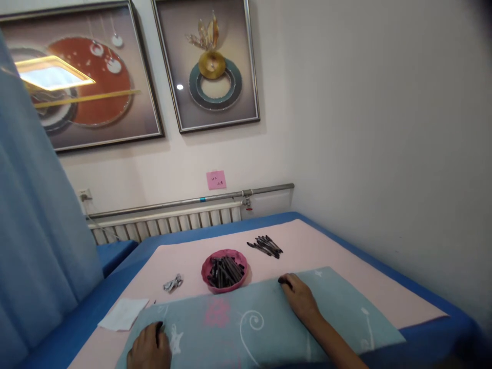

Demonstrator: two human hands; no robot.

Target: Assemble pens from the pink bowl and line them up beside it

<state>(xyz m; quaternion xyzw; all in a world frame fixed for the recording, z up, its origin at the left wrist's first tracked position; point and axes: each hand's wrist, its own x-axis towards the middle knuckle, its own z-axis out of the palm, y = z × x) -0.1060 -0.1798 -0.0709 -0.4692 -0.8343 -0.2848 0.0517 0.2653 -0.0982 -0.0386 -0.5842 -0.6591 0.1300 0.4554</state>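
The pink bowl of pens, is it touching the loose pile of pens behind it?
Apart. The head view shows the pink bowl and the loose pens with a strip of bare pink cloth between them.

Pink-covered table with a blue edge

The table (pixel 346 266), pink on top with blue showing round its rim, carries a pink bowl (pixel 225 271) of dark pens near its middle. Behind and right of the bowl lies a loose bunch of black pens (pixel 266 246); left of it, small silvery bits (pixel 172 283); further left and nearer, a white paper (pixel 123 313). Just in front of the bowl spreads a pale blue patterned cloth (pixel 261 323).
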